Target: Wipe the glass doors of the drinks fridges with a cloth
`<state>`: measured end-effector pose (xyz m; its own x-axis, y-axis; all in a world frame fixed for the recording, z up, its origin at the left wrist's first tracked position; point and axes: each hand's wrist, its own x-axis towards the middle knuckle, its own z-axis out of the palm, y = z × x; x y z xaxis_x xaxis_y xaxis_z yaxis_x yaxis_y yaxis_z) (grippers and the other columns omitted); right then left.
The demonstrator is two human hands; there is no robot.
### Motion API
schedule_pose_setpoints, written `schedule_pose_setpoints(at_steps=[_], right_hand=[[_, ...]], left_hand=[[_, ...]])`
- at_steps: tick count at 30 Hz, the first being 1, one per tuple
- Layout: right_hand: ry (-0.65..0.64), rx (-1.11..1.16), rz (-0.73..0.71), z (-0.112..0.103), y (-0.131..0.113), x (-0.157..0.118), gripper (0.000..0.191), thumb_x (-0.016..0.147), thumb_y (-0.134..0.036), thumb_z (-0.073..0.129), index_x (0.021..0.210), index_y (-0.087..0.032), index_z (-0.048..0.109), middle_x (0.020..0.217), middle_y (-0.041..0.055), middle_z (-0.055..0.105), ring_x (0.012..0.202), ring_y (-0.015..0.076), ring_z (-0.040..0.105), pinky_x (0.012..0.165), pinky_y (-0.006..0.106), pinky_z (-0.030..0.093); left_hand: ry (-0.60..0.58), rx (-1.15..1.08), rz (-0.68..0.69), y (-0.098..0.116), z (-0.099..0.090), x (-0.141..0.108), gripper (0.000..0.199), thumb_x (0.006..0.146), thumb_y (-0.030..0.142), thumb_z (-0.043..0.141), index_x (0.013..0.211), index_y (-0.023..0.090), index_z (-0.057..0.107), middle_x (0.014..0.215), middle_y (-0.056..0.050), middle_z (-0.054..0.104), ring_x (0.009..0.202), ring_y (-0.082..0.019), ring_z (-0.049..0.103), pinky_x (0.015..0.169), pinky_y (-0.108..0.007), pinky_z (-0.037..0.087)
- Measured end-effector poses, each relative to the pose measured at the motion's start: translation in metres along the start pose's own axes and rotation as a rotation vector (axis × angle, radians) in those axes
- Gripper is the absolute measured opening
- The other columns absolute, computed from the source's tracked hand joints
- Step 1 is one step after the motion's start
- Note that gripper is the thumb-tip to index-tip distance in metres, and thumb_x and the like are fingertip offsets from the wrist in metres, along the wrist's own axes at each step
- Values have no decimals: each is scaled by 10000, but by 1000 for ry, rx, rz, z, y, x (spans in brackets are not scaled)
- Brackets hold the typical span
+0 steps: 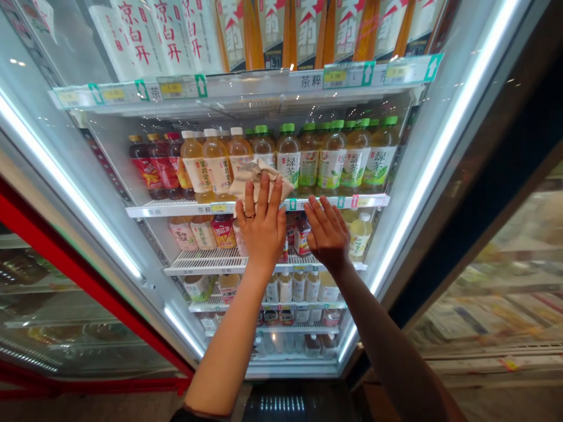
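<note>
My left hand [263, 225], with a ring on one finger, presses a crumpled beige cloth [257, 171] against the glass door of a lit drinks fridge. The cloth covers part of the bottles behind it. To its right, my right hand [328, 231] has its fingers stretched upward and holds nothing. It is at or close to the glass; I cannot tell whether it touches. Behind the glass stand green tea bottles [333, 158] with green caps and amber bottles [215, 164] with white caps on a white shelf [167, 208].
Bottles with red characters [169, 41] and orange drinks [308, 32] fill the top shelf. Lower wire shelves [206, 261] hold more bottles. Bright light strips [448, 135] line both sides. A red frame [83, 258] borders the left; another glass-fronted cabinet [497, 293] stands right.
</note>
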<state>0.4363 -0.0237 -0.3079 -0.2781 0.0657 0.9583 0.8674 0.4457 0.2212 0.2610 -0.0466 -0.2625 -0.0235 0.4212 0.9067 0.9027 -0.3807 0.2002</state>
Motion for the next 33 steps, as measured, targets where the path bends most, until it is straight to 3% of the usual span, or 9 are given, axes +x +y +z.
schedule_pose_setpoints(at_steps=[6,11,14,19,22,26,29,33], right_hand=[[-11,22,-14,0,2,-1,880,968,-89,476,1768,-278,161,1662,57,560,1574,284,501,1273,542,494],[-18,-17,0,1,2,-3,870,958,-93,466,1763,-305,213,1641,52,595,1548,292,537,1250,560,516],[-5,-30,-10,-1,0,-1,860,947,-76,464,1760,-267,256,1617,74,622,1543,284,546,1256,532,513],[194,-21,17,4,-1,0,875,933,-48,466,1758,-266,270,1657,91,588,1517,272,583,1189,484,585],[303,-77,107,8,0,-2,852,942,-77,486,1755,-229,278,1717,134,506,1533,300,564,1155,496,605],[251,-143,178,8,-2,-3,792,970,-115,478,1738,-246,334,1659,127,584,1538,305,558,1224,531,528],[182,-197,188,6,-5,0,771,970,-106,455,1721,-263,381,1607,97,643,1576,281,510,1274,525,466],[196,-198,186,3,-6,2,782,982,-81,412,1738,-263,334,1653,82,596,1621,242,441,1293,492,450]], left_hand=[[-8,20,20,5,17,-30,581,1125,355,408,1706,340,384,1778,-21,394,1724,-251,160,1407,-582,78],[-32,9,115,7,13,-7,568,1130,369,409,1697,381,389,1778,19,385,1720,-221,170,1415,-534,58],[-31,-8,96,-2,5,5,573,1131,365,403,1702,400,369,1786,33,361,1720,-222,166,1416,-538,53],[28,13,65,-3,7,-18,609,1113,336,464,1714,342,360,1762,-21,412,1717,-253,193,1408,-577,99],[-21,0,125,9,13,-31,639,1092,284,517,1712,319,369,1730,-54,464,1693,-287,280,1397,-593,150],[-51,-74,220,22,14,-14,676,1082,263,546,1720,338,335,1728,-45,458,1655,-307,374,1382,-598,208],[-43,-121,225,21,10,5,690,1089,258,531,1729,357,294,1759,-20,399,1668,-296,341,1388,-577,209],[-26,-123,172,11,3,-1,679,1092,247,519,1730,333,304,1752,-39,413,1668,-308,343,1388,-595,199]])
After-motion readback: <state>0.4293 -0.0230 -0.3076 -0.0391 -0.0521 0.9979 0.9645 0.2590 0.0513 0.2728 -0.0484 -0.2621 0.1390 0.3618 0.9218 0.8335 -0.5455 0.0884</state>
